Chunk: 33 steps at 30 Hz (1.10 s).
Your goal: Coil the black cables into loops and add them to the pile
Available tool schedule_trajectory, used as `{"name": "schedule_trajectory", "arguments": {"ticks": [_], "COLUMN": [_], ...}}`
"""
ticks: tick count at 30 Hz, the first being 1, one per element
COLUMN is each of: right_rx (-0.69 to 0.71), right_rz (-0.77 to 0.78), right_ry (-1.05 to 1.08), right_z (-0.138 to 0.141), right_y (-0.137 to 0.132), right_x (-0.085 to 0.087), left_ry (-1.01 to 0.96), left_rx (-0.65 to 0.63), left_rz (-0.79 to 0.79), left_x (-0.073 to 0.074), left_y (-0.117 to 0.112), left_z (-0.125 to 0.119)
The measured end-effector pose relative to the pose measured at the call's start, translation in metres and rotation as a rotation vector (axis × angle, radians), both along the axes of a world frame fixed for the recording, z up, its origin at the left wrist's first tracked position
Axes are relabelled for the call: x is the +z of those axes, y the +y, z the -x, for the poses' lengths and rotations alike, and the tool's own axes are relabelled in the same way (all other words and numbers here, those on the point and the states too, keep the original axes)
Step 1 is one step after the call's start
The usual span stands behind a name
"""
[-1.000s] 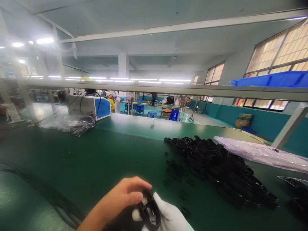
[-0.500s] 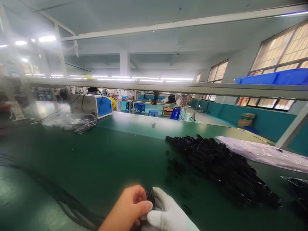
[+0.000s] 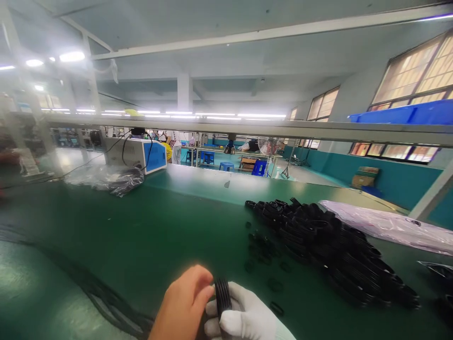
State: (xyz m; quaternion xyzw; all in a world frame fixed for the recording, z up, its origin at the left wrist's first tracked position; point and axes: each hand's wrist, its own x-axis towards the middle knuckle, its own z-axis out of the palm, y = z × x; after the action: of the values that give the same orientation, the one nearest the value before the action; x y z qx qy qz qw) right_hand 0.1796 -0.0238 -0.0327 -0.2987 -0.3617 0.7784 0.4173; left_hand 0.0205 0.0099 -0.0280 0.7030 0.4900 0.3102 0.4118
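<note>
My right hand, in a white glove, is wrapped round a small coil of black cable at the bottom middle. The coil's several turns lie side by side between the gloved thumb and fingers. Bare and slightly blurred, my left hand is at the coil's left edge with thumb and fingers bent together. Whatever they pinch is hidden. Long black cables run over the table toward my left forearm. To the right lies a large heap of black cable coils, with small black rings scattered beside it.
On the green table, a blue and white machine stands at the back left, behind clear plastic bags. A pinkish plastic sheet lies behind the heap. A shelf bar crosses overhead, carrying a blue bin.
My left thumb has come off the face of the coil, and that hand has shifted slightly left. More of the coil shows now in my right hand, which keeps its grip.
</note>
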Motion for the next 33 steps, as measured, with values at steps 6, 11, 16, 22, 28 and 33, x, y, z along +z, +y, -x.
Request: {"name": "schedule_trajectory", "arguments": {"ticks": [6,11,16,22,28,33], "right_rx": [0.051,0.024,-0.027,0.035,0.219,0.156], "right_rz": [-0.082,-0.067,-0.066,-0.005,0.133,0.079], "right_ry": [-0.06,-0.064,-0.087,0.131,0.372,0.289], "right_z": [0.0,0.004,0.007,0.004,0.001,0.006], "right_y": [0.003,-0.003,-0.002,0.002,0.0,0.005], "right_x": [-0.004,0.013,0.013,-0.004,0.002,-0.01], "left_ry": [0.113,0.035,-0.027,-0.038,-0.4,-0.486], "left_rx": [0.05,-0.025,-0.037,-0.078,-0.398,-0.49], "left_rz": [-0.478,-0.413,-0.291,-0.178,0.256,0.307], "left_x": [-0.012,-0.011,-0.006,0.014,0.018,0.0], "left_y": [-0.002,0.005,0.01,0.022,0.03,0.031], "left_z": [-0.007,-0.003,-0.002,-0.001,0.025,0.025]}}
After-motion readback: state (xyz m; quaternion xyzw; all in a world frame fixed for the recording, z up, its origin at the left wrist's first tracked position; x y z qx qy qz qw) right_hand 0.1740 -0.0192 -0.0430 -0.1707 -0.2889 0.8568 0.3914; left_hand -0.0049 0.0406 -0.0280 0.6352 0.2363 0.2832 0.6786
